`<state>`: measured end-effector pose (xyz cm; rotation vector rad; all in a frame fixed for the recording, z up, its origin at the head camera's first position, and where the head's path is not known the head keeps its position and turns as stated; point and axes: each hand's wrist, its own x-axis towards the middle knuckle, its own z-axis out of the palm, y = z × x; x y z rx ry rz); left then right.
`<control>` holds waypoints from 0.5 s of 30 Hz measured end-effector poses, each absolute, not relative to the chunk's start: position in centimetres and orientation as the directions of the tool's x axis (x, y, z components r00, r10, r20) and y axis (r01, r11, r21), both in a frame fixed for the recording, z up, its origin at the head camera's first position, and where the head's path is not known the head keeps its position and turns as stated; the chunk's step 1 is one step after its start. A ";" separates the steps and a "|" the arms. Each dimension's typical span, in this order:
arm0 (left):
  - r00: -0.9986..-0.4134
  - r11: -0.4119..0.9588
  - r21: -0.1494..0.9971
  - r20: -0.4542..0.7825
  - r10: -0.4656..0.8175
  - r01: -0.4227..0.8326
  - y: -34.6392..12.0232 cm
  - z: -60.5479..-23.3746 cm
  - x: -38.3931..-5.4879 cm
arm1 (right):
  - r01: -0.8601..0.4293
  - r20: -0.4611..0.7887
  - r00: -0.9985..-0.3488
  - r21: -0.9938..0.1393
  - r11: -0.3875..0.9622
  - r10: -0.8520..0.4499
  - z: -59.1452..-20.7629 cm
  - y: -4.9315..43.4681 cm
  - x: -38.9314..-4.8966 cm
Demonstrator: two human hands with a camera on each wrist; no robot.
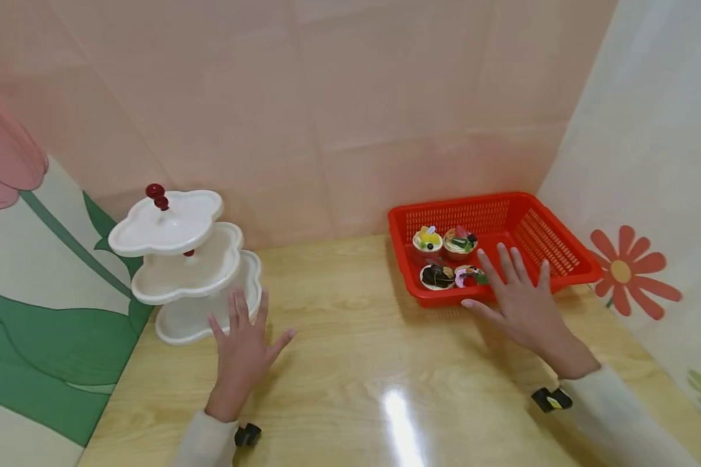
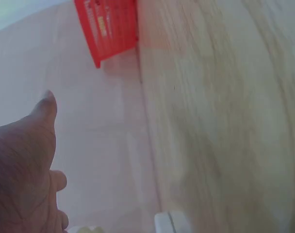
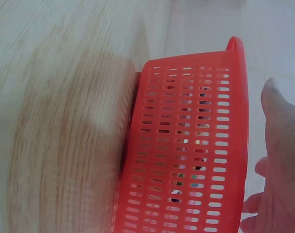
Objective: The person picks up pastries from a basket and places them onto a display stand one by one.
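Note:
My left hand, fingers spread and holding nothing, hovers in front of a white three-tier stand with scalloped plates and a red knob. Its fingertips overlap the lowest plate in the head view. At the right, my right hand is spread over the near rim of a red plastic basket, also with nothing in it. Several toy cupcakes stand in the basket's left part: one with yellow fruit, one with green and red topping, a dark chocolate one and a pink one partly hidden.
Both things stand on a light wooden table against a pink cloth backdrop. White panels with painted flowers flank it; a red flower is close beside the basket. Each wrist carries a small black device.

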<state>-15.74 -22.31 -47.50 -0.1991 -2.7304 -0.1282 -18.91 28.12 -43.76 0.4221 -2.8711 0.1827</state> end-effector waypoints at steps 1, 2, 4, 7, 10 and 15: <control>-0.915 0.984 0.059 0.380 0.136 0.171 -22.1 -47.7 -15.7 | -0.292 0.246 -0.933 -0.092 0.952 -0.263 -43.9 28.3 -18.8; -0.918 0.981 0.057 0.367 0.152 0.186 -21.9 -47.9 -15.6 | -0.286 0.244 -0.936 -0.100 0.953 -0.255 -44.0 28.5 -18.7; -0.919 0.973 0.071 0.351 0.182 0.220 -21.4 -48.2 -15.6 | -0.276 0.246 -0.939 -0.118 0.954 -0.241 -44.2 28.9 -18.5; -0.913 0.954 0.127 0.349 0.212 0.270 -20.5 -48.3 -15.6 | -0.268 0.257 -0.940 -0.152 0.951 -0.223 -44.4 29.5 -18.4; -0.907 0.931 0.189 0.350 0.234 0.313 -19.7 -48.0 -15.6 | -0.259 0.268 -0.941 -0.182 0.948 -0.206 -44.3 30.1 -18.4; -0.900 0.898 0.238 0.332 0.283 0.370 -18.1 -47.4 -15.6 | -0.236 0.269 -0.947 -0.221 0.946 -0.174 -43.8 31.3 -18.3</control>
